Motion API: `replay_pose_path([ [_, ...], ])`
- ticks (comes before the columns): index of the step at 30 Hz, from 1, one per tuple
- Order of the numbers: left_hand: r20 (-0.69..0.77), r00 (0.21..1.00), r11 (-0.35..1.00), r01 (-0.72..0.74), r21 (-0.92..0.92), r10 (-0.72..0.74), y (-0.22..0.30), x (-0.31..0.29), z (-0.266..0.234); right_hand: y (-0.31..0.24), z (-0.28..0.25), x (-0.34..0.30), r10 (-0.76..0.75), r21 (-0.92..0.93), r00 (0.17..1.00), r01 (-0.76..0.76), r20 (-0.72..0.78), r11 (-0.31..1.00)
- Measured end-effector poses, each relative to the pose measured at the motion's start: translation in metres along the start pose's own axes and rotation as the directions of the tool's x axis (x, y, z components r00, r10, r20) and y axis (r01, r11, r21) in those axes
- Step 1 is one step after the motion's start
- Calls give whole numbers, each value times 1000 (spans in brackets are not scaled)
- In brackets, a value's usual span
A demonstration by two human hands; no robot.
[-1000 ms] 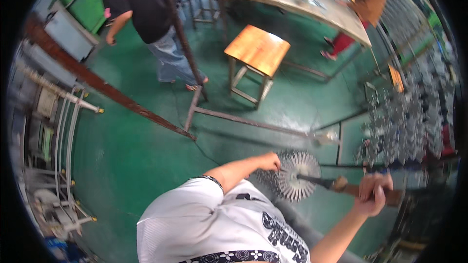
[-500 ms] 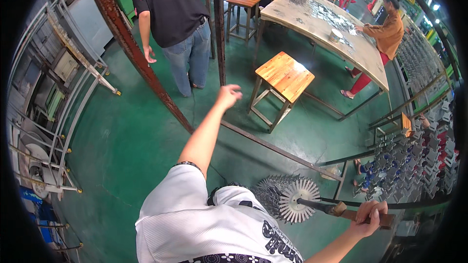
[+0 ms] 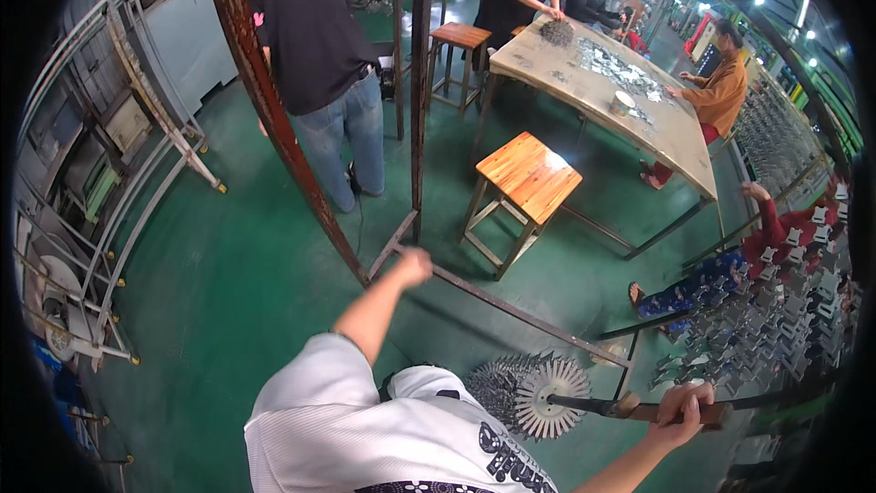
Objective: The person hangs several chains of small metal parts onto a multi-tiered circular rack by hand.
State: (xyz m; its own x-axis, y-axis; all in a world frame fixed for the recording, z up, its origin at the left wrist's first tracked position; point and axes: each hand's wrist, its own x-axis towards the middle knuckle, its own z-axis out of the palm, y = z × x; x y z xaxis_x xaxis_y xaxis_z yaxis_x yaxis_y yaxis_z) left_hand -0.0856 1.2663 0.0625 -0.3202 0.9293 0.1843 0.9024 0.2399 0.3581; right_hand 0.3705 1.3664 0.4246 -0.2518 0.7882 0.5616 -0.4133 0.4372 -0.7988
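Observation:
My right hand (image 3: 683,413) is closed round the brown handle (image 3: 643,411) of a dark rod (image 3: 584,403). The rod's far end meets a pale round disc (image 3: 553,396) with slots all round its edge. Behind the disc sits a thick roll of small grey metal pieces (image 3: 488,393), low in front of my body. My left arm reaches forward, and the left hand (image 3: 413,267) is over the low bar (image 3: 493,299) of a metal frame. That hand is smeared, its fingers cannot be made out, and nothing shows in it.
A rusty post (image 3: 260,82) slants up at the left, near a person in a black shirt (image 3: 315,46). Ahead stand a wooden stool (image 3: 529,173) and a long table (image 3: 584,96) with metal pieces and people round it. Hanging metal pieces (image 3: 757,310) crowd the right; a wheeled rack (image 3: 169,128) stands left.
My left hand has come down and nearer, its fingers no longer spread. The right hand keeps its hold on the handle. The person in black has turned further away.

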Motion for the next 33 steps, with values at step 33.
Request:
replay_pose_path([
  [33,-37,850,423,223,-878,-526,1,137,-345,-8,-18,-16,10,26,998,-9,-64,1000],
])
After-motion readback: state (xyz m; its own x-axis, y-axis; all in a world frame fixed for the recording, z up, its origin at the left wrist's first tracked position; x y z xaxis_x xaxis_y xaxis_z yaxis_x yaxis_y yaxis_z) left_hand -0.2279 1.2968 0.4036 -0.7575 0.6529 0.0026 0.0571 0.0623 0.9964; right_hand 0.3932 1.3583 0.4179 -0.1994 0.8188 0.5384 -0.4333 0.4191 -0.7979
